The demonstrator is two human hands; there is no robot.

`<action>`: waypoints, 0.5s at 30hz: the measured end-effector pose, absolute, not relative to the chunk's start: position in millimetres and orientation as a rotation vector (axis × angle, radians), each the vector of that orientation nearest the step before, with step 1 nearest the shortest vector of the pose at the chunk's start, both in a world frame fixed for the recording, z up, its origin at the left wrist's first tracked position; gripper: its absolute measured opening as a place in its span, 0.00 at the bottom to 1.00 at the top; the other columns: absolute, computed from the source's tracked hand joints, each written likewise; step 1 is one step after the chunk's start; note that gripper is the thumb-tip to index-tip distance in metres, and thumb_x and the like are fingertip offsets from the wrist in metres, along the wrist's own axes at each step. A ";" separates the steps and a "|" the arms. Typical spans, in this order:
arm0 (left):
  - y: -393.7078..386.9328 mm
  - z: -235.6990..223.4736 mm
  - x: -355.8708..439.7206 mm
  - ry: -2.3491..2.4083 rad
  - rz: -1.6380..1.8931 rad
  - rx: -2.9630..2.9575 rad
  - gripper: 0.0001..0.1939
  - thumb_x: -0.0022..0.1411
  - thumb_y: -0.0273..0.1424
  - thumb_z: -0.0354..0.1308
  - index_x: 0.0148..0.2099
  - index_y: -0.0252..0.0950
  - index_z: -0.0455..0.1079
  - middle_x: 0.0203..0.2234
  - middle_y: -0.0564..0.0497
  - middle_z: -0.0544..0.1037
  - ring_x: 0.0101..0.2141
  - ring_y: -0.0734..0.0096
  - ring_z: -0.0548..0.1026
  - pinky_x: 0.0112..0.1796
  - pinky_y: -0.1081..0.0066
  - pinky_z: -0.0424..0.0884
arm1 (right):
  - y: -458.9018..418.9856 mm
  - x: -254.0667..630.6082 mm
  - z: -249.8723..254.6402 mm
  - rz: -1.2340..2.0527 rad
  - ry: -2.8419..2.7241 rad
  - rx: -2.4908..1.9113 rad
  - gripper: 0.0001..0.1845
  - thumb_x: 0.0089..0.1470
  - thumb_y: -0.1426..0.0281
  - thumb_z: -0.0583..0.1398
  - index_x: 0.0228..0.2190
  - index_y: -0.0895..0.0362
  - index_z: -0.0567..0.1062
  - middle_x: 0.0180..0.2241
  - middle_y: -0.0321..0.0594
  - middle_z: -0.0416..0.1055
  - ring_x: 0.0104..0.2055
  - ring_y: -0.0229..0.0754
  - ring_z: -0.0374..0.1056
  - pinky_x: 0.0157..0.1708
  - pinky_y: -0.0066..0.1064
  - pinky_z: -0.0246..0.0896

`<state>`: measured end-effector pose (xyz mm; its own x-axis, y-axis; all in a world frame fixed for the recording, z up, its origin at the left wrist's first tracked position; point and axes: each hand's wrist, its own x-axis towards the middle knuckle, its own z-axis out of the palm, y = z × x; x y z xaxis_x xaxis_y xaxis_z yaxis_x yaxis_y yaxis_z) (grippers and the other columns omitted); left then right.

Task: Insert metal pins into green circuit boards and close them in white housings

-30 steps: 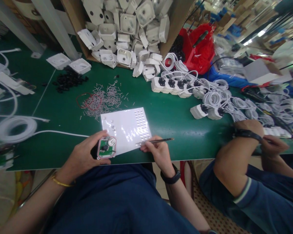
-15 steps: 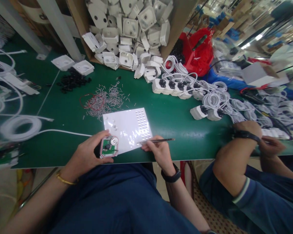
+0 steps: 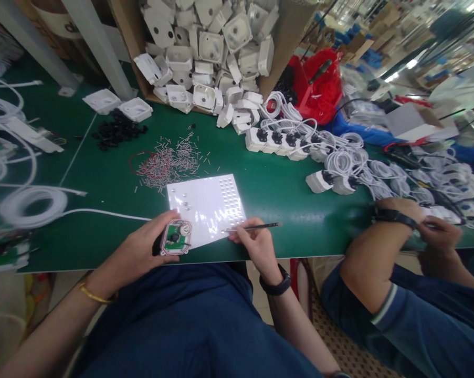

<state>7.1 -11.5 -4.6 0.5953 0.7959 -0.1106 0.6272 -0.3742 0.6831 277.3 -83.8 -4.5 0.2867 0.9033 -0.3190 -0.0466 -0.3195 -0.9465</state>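
Note:
My left hand point(image 3: 148, 242) is closed around a small white housing with a green circuit board point(image 3: 176, 239) inside, held at the table's front edge. A white cable point(image 3: 106, 213) runs leftward from it. My right hand point(image 3: 256, 240) pinches a pair of tweezers point(image 3: 262, 226), dark and slim, lying nearly level. Their tip touches or hovers just over the lower right part of a white sheet point(image 3: 201, 215); I cannot tell which. Rows of small clear dome-like pieces point(image 3: 231, 197) sit along the sheet's right side, and a few more are at its left.
Loose screws point(image 3: 166, 165) lie behind the sheet, with small black parts point(image 3: 120, 130) further left. A carton of white housings point(image 3: 211, 47) stands at the back. Finished-looking boxes with coiled cables point(image 3: 347, 157) spread to the right, beside a co-worker's arm point(image 3: 370, 252). A cable coil point(image 3: 34, 207) lies left.
My hands, the housing and the tweezers keep almost the same place. The co-worker's arm at the right has shifted slightly leftward in view.

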 end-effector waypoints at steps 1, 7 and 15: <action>-12.3 -3.2 8.1 1.131 0.311 2.129 0.40 0.52 0.50 0.60 0.61 0.37 0.56 0.56 0.43 0.67 0.53 0.53 0.69 0.53 0.58 0.67 | -84.2 276.9 -4.4 1.205 -0.819 -1.569 0.14 0.49 0.62 0.64 0.28 0.56 0.67 0.24 0.38 0.76 0.27 0.40 0.75 0.28 0.28 0.70; -17.5 -3.9 11.6 1.180 0.379 2.115 0.39 0.51 0.43 0.63 0.61 0.38 0.55 0.55 0.44 0.69 0.51 0.56 0.71 0.53 0.60 0.66 | -89.5 277.9 -4.5 1.199 -0.814 -1.512 0.13 0.49 0.62 0.65 0.29 0.57 0.69 0.27 0.40 0.77 0.30 0.41 0.76 0.29 0.29 0.71; -25.7 -8.6 16.7 1.227 0.654 1.733 0.37 0.46 0.40 0.68 0.57 0.39 0.58 0.51 0.45 0.71 0.48 0.58 0.72 0.51 0.59 0.68 | -82.5 270.0 8.0 1.294 -0.475 -1.271 0.15 0.44 0.63 0.69 0.28 0.56 0.70 0.28 0.42 0.79 0.33 0.44 0.76 0.28 0.27 0.72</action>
<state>16.7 -25.7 -8.6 0.3711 0.9259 -0.0704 0.4579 -0.1166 0.8813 270.0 -82.5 8.0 0.2978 0.8815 -0.3665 -0.4352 -0.2164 -0.8739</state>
